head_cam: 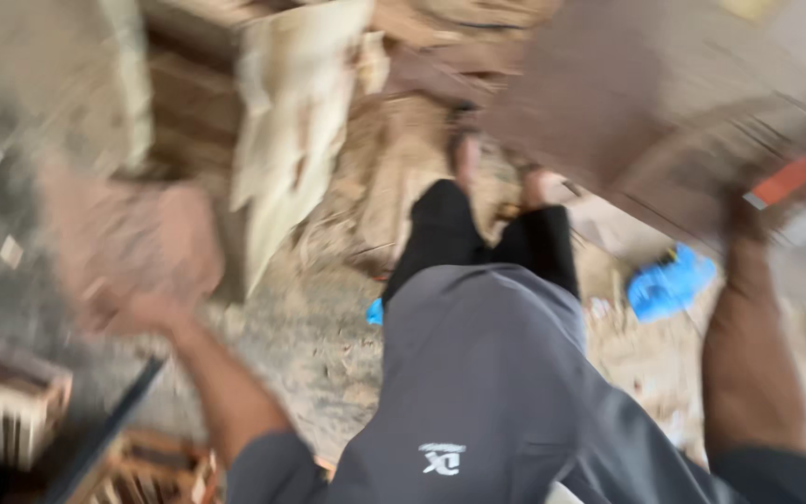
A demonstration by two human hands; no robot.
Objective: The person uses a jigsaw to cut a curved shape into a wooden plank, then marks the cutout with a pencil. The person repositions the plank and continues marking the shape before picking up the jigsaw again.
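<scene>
Sandy, dusty ground (310,345) fills the middle of the view, littered with pale scraps and wood chips; the whole scene is smeared by motion blur. Grey paving can be made out along the left edge. One large brown board (646,103) is held up at the upper right, an orange strip near its lower right corner. One pale splintered plank (291,131) stands tilted at the top centre of the ground. One pinkish-brown slab (132,247) is seen at the left, heavily blurred. Grey clothing and two dark trouser legs with two feet are seen at the centre. One wooden crate (6,401) sits at the lower left corner. One blue object (669,280) lies on the ground at the right, and a smaller blue scrap by the left leg.

The right hand (748,219) is clamped on the board's lower edge. The left hand (128,313) is pressed against the slab's underside; whether its fingers are closed cannot be told.
</scene>
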